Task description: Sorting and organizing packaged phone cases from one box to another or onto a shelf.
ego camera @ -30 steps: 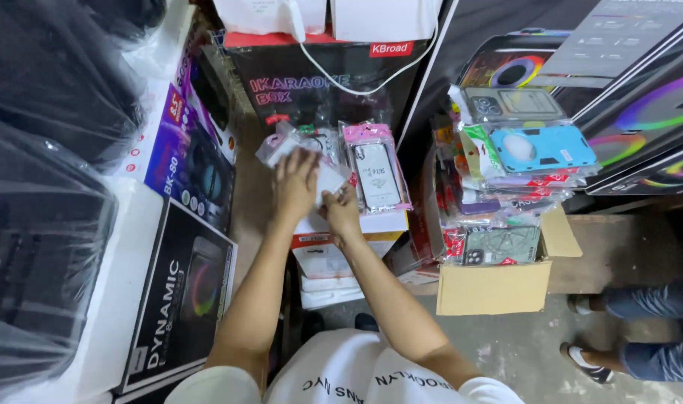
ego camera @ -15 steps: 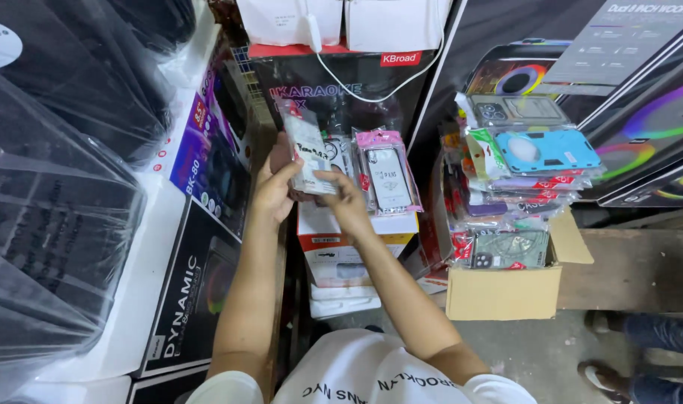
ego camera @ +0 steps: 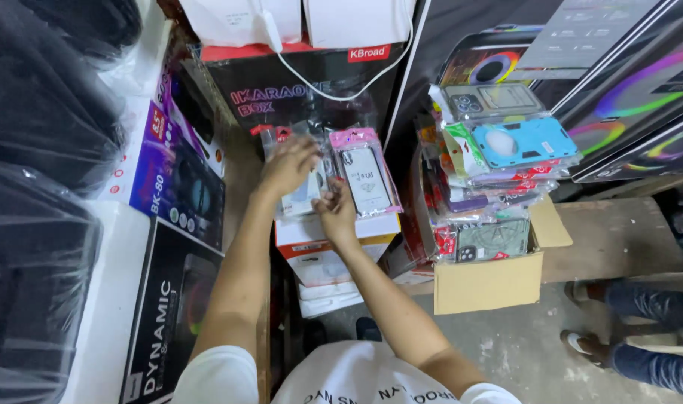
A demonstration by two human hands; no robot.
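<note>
At frame centre: left hand (ego camera: 287, 166) and right hand (ego camera: 334, 212) both grasp a packet (ego camera: 304, 196) on the white box (ego camera: 322, 243). Pink-topped packet (ego camera: 365, 176) lies beside; carton (ego camera: 491, 280) at right remains piled high, sorting seemingly early.

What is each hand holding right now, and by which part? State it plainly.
Left hand and right hand both hold a clear packaged phone case: left grip on its top, right on its lower right edge.

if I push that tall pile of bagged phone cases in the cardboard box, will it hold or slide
Likely slides: the pile of bagged phone cases is glossy plastic, stacked unevenly and leaning above the cardboard box. Each pack probably feels light and fairly stiff.
</note>
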